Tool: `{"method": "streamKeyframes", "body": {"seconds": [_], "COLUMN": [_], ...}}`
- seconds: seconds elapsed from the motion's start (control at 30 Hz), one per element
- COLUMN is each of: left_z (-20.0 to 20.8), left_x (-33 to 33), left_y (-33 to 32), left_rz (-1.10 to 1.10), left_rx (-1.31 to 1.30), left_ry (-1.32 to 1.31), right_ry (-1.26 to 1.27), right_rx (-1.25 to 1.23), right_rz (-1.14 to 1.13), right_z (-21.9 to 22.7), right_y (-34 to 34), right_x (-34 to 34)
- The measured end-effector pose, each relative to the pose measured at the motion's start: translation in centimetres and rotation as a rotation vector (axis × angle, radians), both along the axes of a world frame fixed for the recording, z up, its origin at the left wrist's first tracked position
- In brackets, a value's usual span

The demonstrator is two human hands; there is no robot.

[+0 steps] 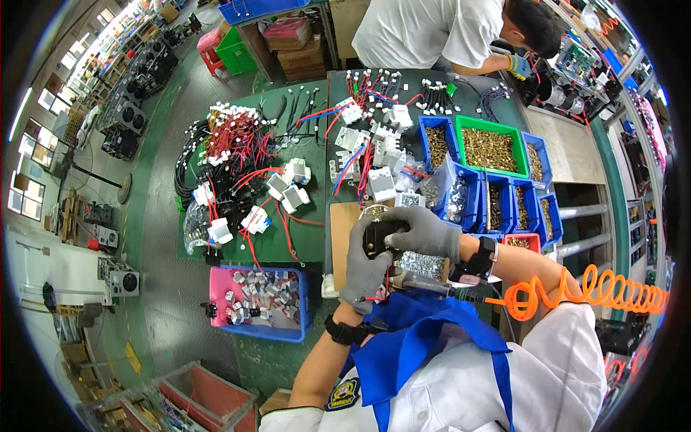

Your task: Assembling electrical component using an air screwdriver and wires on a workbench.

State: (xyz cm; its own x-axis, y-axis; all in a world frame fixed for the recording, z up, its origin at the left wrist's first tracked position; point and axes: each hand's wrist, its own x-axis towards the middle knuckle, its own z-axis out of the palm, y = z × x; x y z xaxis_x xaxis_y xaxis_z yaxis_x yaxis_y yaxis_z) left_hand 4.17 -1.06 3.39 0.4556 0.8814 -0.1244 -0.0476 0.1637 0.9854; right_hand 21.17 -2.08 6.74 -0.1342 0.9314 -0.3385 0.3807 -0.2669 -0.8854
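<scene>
Both my hands wear grey gloves and come together over the front of the green bench. My left hand (365,268) grips a black block-shaped part (373,239) from its left side. From the right, my right hand (423,232) has its fingers closed on the same part, hiding much of it. Just beyond the hands lies a brown cardboard sheet (342,219). A tray of small silvery screws (423,265) sits under my right hand. Nearer to me, a grey pneumatic screwdriver (425,284) lies with an orange coiled hose (576,291) leading off right.
White electrical blocks (383,183) with red and blue wires cover the bench ahead. Blue bins (461,193) and a green bin (491,146) of metal fasteners stand at right. Wire bundles (234,137) lie left, above a blue crate (306,306). A co-worker (432,36) bends over equipment opposite.
</scene>
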Motion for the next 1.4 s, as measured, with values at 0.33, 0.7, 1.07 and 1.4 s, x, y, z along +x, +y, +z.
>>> {"method": "streamKeyframes", "body": {"seconds": [0.33, 0.7, 1.07, 1.4], "left_z": [1.2, 1.0, 0.0, 0.7], "left_x": [-0.5, -0.6, -0.9, -0.4], "left_y": [-1.6, -1.5, -1.2, -2.0], "left_rz": [0.145, 0.187, 0.090, 0.179], "left_rx": [-0.076, 0.132, 0.101, -0.057], "left_ry": [0.064, 0.075, 0.101, 0.065], "right_ry": [0.350, 0.450, 0.389, -0.323], "right_rx": [-0.180, -0.168, -0.161, 0.289], "right_rz": [-0.170, -0.192, -0.093, -0.084], "right_z": [-1.3, -0.1, -0.4, 0.2], "right_y": [-0.6, -0.9, -1.0, -2.2], "right_x": [-1.1, -1.2, -1.0, -2.2]}}
